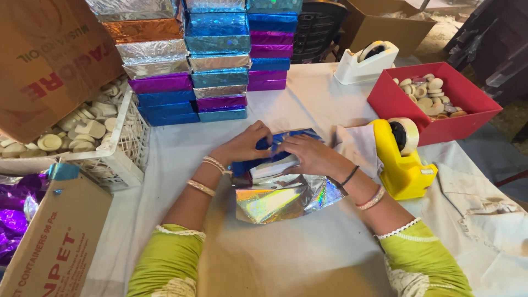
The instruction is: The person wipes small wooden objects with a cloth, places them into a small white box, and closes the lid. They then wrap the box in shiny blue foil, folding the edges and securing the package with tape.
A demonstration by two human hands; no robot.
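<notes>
A flat box half covered in shiny blue foil (275, 155) lies on the white tablecloth in front of me. My left hand (243, 144) presses the blue foil down on the box's left side. My right hand (309, 154) holds the foil on its right side, fingers bent over the top. A loose flap of silver holographic foil (286, 199) spreads out from under the box toward me. A white edge of the box shows between my wrists.
Stacks of foil-wrapped boxes (214, 60) in blue, purple, silver and copper stand behind. A yellow tape dispenser (402, 159) sits right of my hand, a white one (367, 61) farther back. A red tray (434, 99) and a white crate (118, 148) hold pale round pieces. Cardboard cartons stand left.
</notes>
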